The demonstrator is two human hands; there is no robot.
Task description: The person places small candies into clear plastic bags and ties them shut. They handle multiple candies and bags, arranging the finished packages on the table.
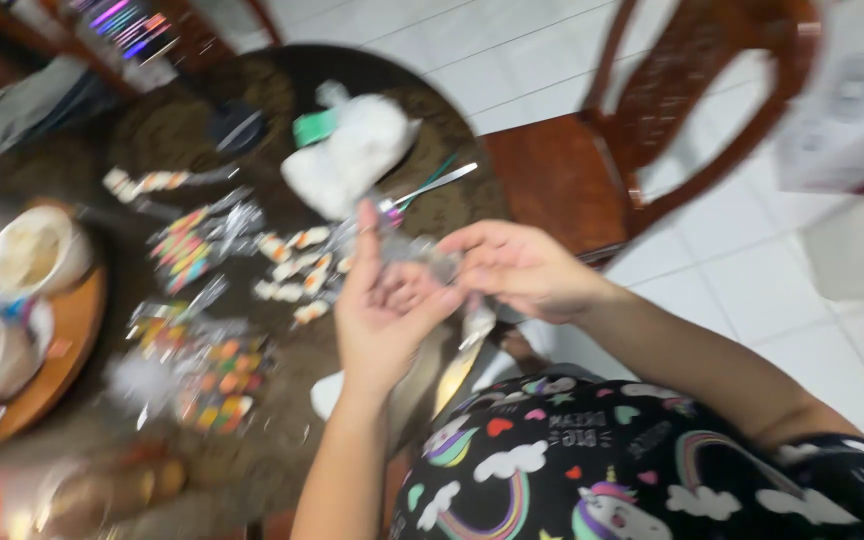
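Note:
The picture is motion-blurred. My left hand (384, 305) is raised palm up at the near edge of a round dark table (252, 440), index finger pointing up. My right hand (517, 265) meets it from the right, fingers curled. Between the two hands is a small clear crinkly wrapper (422, 250) that both seem to pinch. A shiny strip (467, 345) hangs below my right hand. On the table to the left lie several small colourful wrapped candies (292, 265) and clear packets of them (214, 385).
A white plastic bag (352, 150) lies at the far side of the table with scissors (432, 185) beside it. Bowls on a round wooden tray (72, 330) stand at the left. A wooden chair (592, 160) stands on the white tiled floor at the right.

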